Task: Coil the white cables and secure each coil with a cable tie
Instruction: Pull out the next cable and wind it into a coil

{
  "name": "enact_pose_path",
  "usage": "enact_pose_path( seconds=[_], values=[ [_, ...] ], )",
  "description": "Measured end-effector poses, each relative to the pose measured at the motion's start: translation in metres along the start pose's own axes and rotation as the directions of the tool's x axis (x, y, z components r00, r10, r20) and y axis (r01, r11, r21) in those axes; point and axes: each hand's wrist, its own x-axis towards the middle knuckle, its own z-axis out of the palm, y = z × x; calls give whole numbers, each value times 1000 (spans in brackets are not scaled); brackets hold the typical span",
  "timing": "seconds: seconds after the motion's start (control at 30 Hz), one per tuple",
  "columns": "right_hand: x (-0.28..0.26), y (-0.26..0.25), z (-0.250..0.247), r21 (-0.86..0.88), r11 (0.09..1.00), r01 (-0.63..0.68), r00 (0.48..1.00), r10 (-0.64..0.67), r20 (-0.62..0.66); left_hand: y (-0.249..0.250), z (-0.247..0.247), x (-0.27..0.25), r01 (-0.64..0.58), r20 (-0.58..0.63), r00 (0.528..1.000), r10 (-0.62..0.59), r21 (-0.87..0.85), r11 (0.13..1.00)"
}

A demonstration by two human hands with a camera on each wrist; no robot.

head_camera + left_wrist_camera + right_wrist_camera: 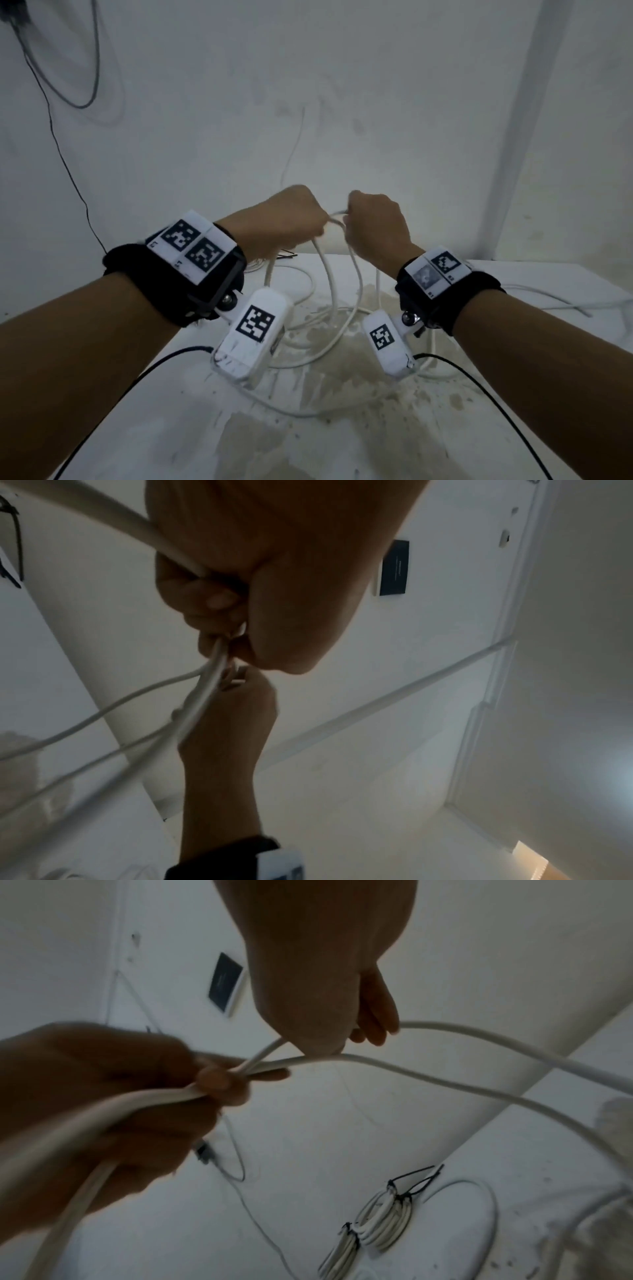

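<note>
Both hands are raised close together above the white table [342,452]. My left hand [287,219] grips several bundled strands of a white cable [329,274], whose loops hang down onto the table. In the right wrist view the left hand [103,1085] has its fingers curled round that bundle [143,1099]. My right hand [375,226] pinches a strand of the same cable just beside the left one. From the left wrist view the right hand [232,723] comes up from below, touching the cable [205,693] near the left hand [274,574].
Finished white coils [380,1221] bound with black cable ties [414,1180] lie at the table's back left. More loose white cable [548,301] trails over the table's right side. A black cord [68,164] hangs on the wall at left.
</note>
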Motion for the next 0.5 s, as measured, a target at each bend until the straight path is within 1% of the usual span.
enact_pose_path(
  seconds=[0.03, 0.07, 0.1, 0.13, 0.17, 0.2, 0.27, 0.33, 0.37, 0.4, 0.43, 0.47, 0.5],
  values=[
    [-1, 11, 4, 28, 995, -91, 994, 90, 57, -4, -5, 2, 1, -75, 997, -3, -24, 1000],
    [-3, 28, 12, 63, 978, -201, 973, 192, 126, -9, -13, 3, -4, -145, 989, -5, -65, 998],
    [-7, 43, 18, 111, 939, -326, 930, 298, 214, -13, -23, 4, -13, -209, 978, -17, -141, 990],
    [-14, 57, 26, 166, 884, -437, 875, 375, 305, -18, -32, 5, -28, -262, 964, -36, -237, 971],
    [-22, 70, 34, 206, 828, -522, 822, 424, 379, -23, -40, 7, -47, -305, 951, -54, -317, 947],
    [-29, 82, 43, 221, 793, -568, 787, 445, 427, -27, -47, 7, -59, -329, 942, -70, -366, 929],
    [-44, 97, 56, 203, 735, -647, 710, 483, 512, -34, -56, 8, -66, -349, 933, -88, -405, 912],
    [-56, 104, 63, 207, 627, -751, 599, 514, 614, -37, -63, 7, -64, -346, 933, -97, -426, 902],
    [-60, 106, 63, 206, 591, -780, 561, 515, 647, -38, -65, 7, -63, -346, 933, -102, -436, 898],
    [-60, 107, 62, 209, 579, -788, 549, 507, 664, -39, -68, 8, -68, -354, 930, -100, -432, 899],
    [-58, 104, 58, 231, 568, -790, 552, 493, 672, -40, -70, 8, -72, -367, 926, -93, -411, 909],
    [-54, 99, 54, 291, 544, -787, 572, 465, 676, -40, -72, 8, -70, -381, 921, -82, -369, 927],
    [-47, 92, 48, 379, 490, -785, 597, 432, 676, -39, -73, 9, -63, -394, 916, -71, -318, 946]
  ],
)
